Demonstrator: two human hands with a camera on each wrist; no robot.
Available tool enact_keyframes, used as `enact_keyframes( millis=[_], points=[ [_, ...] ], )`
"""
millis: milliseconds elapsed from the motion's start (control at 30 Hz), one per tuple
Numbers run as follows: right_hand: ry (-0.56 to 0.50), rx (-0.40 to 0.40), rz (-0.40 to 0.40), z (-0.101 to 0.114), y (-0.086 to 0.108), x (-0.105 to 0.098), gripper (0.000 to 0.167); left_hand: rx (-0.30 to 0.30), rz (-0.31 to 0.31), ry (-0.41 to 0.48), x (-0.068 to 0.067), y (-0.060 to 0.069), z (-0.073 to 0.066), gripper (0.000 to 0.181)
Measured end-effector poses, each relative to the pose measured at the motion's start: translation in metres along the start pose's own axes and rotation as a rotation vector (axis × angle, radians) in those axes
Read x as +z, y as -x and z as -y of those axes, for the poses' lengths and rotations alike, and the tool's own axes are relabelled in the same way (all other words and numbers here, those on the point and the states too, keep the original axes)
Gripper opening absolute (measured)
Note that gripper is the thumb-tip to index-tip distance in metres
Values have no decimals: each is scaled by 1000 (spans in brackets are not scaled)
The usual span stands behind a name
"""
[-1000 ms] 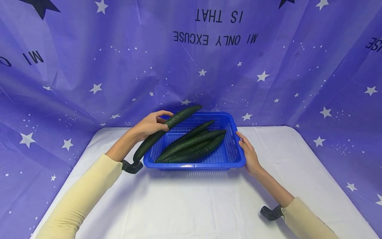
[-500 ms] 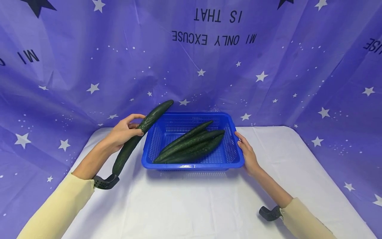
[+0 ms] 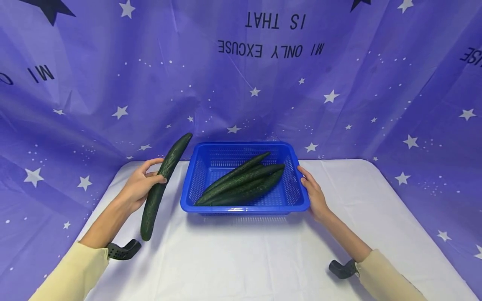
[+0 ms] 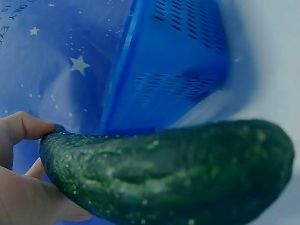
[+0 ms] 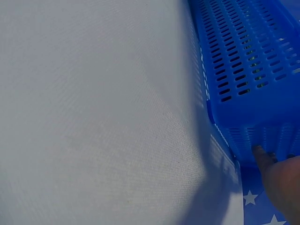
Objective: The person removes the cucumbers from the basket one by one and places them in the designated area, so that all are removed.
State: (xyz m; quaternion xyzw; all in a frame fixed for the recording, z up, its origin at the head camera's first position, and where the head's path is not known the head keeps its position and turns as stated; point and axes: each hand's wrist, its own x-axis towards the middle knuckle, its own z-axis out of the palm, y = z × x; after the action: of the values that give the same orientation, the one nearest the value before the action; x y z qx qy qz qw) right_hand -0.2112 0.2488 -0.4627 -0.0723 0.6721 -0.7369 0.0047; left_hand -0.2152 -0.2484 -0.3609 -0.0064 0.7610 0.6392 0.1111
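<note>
In the head view, my left hand (image 3: 139, 186) holds a long dark green cucumber (image 3: 155, 198) left of the blue basket (image 3: 244, 208). Thumb and fingers pinch it around its middle, and it slants with its upper end toward the backdrop. Close up in the left wrist view, the cucumber (image 4: 178, 176) fills the lower part, the basket wall behind it. Several more cucumbers (image 3: 241, 184) lie side by side inside the basket. My right hand (image 3: 315, 196) rests against the basket's right side; fairly straight fingers touch its outer wall in the right wrist view.
A white cloth (image 3: 241, 259) covers the table. Purple star-printed fabric (image 3: 241, 96) hangs behind it and at both sides. Black wrist-worn devices (image 3: 125, 250) sit near each sleeve cuff.
My left hand has carried the cucumber from over the basket's left part out to the left, turning it more upright in the head view. Right hand and basket stay in place.
</note>
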Motion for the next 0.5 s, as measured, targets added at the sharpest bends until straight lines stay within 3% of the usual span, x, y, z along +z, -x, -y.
enact_keyframes(
  millis=[267,500],
  points=[
    [-9,13,1,1,-1,0,52,-44,-57,60,-4,2,29,77],
    [-21,16,2,0,0,0,52,-114,-96,70,1,-4,52,80]
  ],
)
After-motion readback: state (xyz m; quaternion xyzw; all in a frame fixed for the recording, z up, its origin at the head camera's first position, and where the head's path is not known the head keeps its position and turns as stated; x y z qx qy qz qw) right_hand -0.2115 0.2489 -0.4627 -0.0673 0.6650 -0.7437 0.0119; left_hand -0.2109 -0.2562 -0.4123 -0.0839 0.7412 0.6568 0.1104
